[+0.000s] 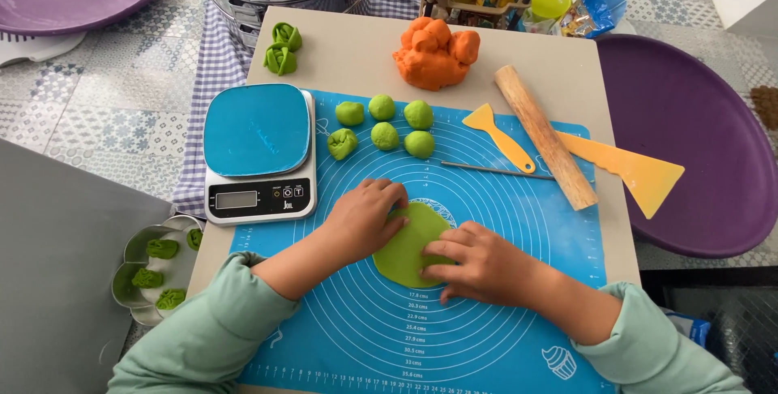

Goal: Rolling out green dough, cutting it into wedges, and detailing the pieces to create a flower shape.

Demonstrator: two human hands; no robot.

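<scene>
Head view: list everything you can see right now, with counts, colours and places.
Flattened green dough disc: one, mat centre, under both hands.
Small green dough balls: five, upper mat.
Orange dough lump: one, board top.
Folded green dough pieces: two, top left.
Blue-topped kitchen scale: one, left of mat.
Wooden rolling pin: one, right.
Yellow plastic scrapers: two, right.
Blue silicone mat: one, on board.
Metal tray: one, lower left, shaped green pieces inside.
Left hand, right hand: pressing the disc.

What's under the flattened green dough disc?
The green dough disc lies flat on the blue baking mat, over its ring markings. The left hand and right hand press on its edges, hiding those parts. What the mat shows beneath the disc is covered.
</scene>
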